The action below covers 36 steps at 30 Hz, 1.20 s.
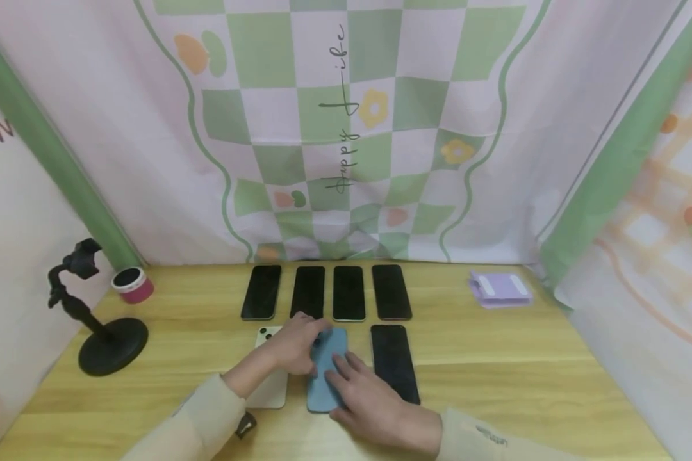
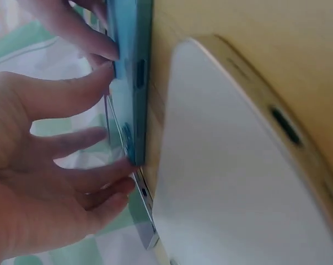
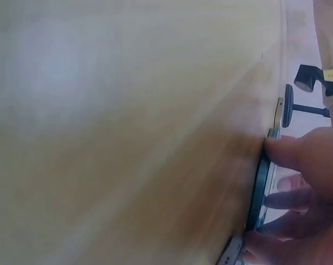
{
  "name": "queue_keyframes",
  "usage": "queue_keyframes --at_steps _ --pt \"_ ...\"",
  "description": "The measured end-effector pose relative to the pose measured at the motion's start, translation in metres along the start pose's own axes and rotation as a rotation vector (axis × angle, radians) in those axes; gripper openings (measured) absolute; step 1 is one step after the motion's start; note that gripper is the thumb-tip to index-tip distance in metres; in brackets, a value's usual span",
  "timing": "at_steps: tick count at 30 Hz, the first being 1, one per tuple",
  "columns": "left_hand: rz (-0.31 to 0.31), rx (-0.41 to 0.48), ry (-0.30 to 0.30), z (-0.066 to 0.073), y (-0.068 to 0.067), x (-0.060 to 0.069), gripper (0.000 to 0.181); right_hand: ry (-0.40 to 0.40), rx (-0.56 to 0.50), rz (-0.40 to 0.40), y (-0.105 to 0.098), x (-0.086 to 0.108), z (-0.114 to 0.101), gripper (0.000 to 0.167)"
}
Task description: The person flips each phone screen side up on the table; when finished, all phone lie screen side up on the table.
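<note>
A light-blue smartphone (image 1: 321, 396) lies camera side up on the wooden surface (image 1: 513, 384) between the left hand (image 1: 293, 344), fingers curled around its camera end, and the right hand (image 1: 375, 402), fingers spread along its right side.

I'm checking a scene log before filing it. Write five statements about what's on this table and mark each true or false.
1. The left hand and right hand both touch the blue phone. True.
2. The far row holds three phones. False: four dark phones lie there.
3. The white phone lies left of the blue one. True.
4. The blue phone lies screen up. False: its camera side faces up.
5. The black stand is at the table's left side. True.
</note>
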<state>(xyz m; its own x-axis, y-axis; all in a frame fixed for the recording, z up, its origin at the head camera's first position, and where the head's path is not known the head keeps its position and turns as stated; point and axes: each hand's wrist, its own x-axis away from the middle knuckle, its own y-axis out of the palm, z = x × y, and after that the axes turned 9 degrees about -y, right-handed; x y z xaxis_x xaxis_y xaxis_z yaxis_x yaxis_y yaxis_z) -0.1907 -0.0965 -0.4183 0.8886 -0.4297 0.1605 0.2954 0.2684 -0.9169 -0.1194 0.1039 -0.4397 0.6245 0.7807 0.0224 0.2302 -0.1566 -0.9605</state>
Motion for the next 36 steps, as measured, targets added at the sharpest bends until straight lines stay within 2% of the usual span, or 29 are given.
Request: queue_keyframes --at_steps 4,7,9,15,20,26,31,36 --pt "-0.046 0.094 -0.053 0.006 0.0 -0.003 0.06 0.015 -0.017 -0.009 0.001 -0.001 -0.002 0.064" --pt "-0.045 0.164 -0.077 0.007 0.002 -0.006 0.05 0.019 -0.03 -0.014 0.0 0.0 -0.002 0.064" --pt "-0.024 0.213 -0.091 0.005 0.003 -0.009 0.049 0.017 -0.037 -0.014 -0.001 0.001 -0.002 0.064" --pt "0.114 0.333 -0.128 0.001 0.006 -0.011 0.049 0.013 -0.065 0.009 -0.002 0.003 -0.003 0.064" --pt "0.168 0.357 -0.206 -0.002 0.013 -0.009 0.041 0.017 -0.087 0.015 0.0 0.004 -0.002 0.064" --pt "0.164 0.392 -0.29 -0.002 0.017 -0.006 0.044 0.02 -0.089 0.018 0.002 0.006 -0.002 0.064" --pt "0.181 0.408 -0.305 -0.001 0.018 -0.006 0.047 0.015 -0.095 0.013 0.001 0.006 -0.001 0.064" --pt "0.211 0.394 -0.305 -0.001 0.017 -0.007 0.046 0.025 -0.183 0.002 -0.003 0.004 0.003 0.062"
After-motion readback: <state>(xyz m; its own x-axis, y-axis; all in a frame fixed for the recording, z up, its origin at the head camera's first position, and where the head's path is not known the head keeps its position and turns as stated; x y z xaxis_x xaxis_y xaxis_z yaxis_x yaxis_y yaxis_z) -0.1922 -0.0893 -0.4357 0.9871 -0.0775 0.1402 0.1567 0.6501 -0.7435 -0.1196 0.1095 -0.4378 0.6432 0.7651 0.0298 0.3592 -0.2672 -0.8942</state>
